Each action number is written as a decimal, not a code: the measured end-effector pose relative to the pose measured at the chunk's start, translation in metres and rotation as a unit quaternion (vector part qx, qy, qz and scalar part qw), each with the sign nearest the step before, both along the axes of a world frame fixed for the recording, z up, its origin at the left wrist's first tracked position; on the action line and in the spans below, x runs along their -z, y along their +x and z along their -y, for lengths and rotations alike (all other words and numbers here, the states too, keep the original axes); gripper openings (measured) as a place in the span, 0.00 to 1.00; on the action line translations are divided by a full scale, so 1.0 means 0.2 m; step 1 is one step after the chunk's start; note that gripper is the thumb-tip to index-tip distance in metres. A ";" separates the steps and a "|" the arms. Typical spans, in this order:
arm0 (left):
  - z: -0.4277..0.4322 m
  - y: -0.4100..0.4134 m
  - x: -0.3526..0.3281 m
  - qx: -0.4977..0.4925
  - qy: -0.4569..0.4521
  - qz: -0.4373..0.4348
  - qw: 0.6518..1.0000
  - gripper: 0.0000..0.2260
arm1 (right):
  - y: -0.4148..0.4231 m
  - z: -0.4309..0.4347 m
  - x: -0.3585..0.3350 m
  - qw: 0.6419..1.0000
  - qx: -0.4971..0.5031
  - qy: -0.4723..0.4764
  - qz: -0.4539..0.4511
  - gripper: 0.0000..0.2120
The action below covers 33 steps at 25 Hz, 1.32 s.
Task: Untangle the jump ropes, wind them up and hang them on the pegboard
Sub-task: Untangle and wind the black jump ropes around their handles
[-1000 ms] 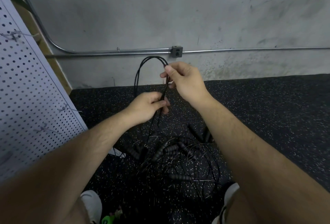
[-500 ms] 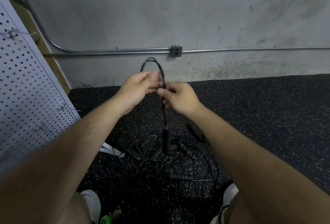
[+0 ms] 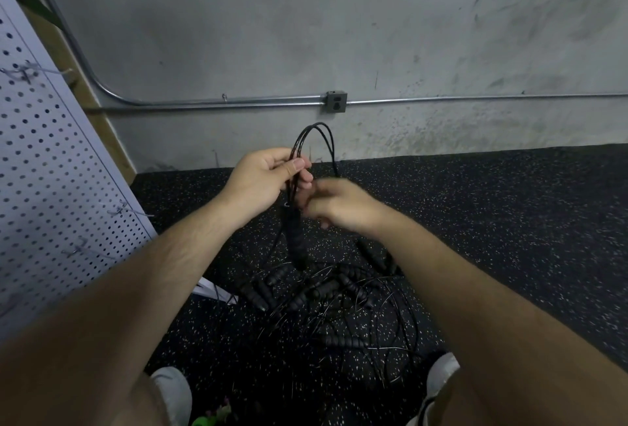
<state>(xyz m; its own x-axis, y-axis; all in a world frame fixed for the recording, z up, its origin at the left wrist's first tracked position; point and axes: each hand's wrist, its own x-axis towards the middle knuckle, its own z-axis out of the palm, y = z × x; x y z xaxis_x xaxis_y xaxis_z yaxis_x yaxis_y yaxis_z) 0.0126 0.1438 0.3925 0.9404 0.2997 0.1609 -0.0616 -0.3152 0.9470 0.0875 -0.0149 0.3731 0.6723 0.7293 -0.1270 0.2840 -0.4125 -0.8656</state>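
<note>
I am seeing the fingers of the left hand (image 3: pixel 263 181) gripping the looped jump rope (image 3: pixel 316 128); the right hand (image 3: pixel 339 210) is blurring, so its fingers I cannot tell.

A second ago the left hand (image 3: pixel 266 181) gripped the rope (image 3: pixel 314 135) low down while the right hand (image 3: pixel 339 210) pinched the top of the loop; the two have since swapped levels. The left hand has climbed and now pinches the gathered strands between thumb and fingers, with the loop standing above it. The right hand has dropped to just right of and below the left, blurred with motion, so its grip cannot be made out. The loop, a small thin arc half a second ago, now shows several strands side by side. The handle (image 3: pixel 296 238) that dangled just over the pile (image 3: pixel 326 293) has risen and hangs close under the left hand
</note>
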 end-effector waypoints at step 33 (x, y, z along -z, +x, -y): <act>0.05 -0.04 0.24 -0.009 -0.125 -0.049 0.991 0.06 | -0.02 -0.03 -0.01 0.982 0.182 0.014 0.042 0.05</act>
<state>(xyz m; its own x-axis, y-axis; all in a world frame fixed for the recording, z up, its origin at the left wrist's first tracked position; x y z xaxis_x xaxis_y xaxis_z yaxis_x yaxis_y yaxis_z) 0.0042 0.1330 0.3450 0.9422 0.3349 -0.0132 0.0387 -0.0696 0.9968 0.0826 -0.0098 0.3744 0.8967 0.4405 -0.0430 0.1929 -0.4764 -0.8578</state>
